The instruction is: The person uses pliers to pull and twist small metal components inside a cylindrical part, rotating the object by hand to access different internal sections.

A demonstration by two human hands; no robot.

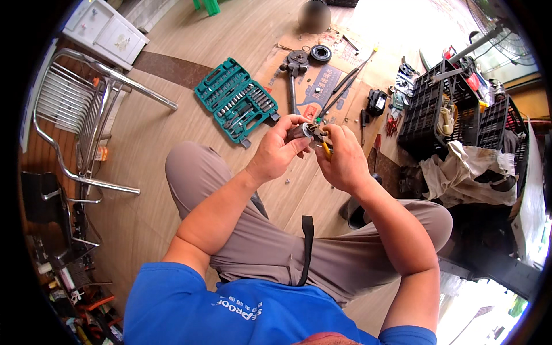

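Note:
In front of my knees, my left hand (272,153) is closed around a small, silvery cylindrical metal part (296,132), its thumb and fingers on the sides. My right hand (346,160) grips a pair of pliers with a yellow handle (327,150). The dark pliers' jaws (317,134) meet the end of the part that faces right. Fingers cover much of both things, so what exactly the jaws bite on is too small to tell. Both hands are close together, held above the floor.
A green socket set case (265,92) lies unfolded on the floor at left. Flattened cardboard (345,86) beyond my hands bears a hammer-like tool (292,86), a black ring (321,53) and long-handled cutters (345,86). Black crates (425,115) stand right, a metal chair (86,178) left.

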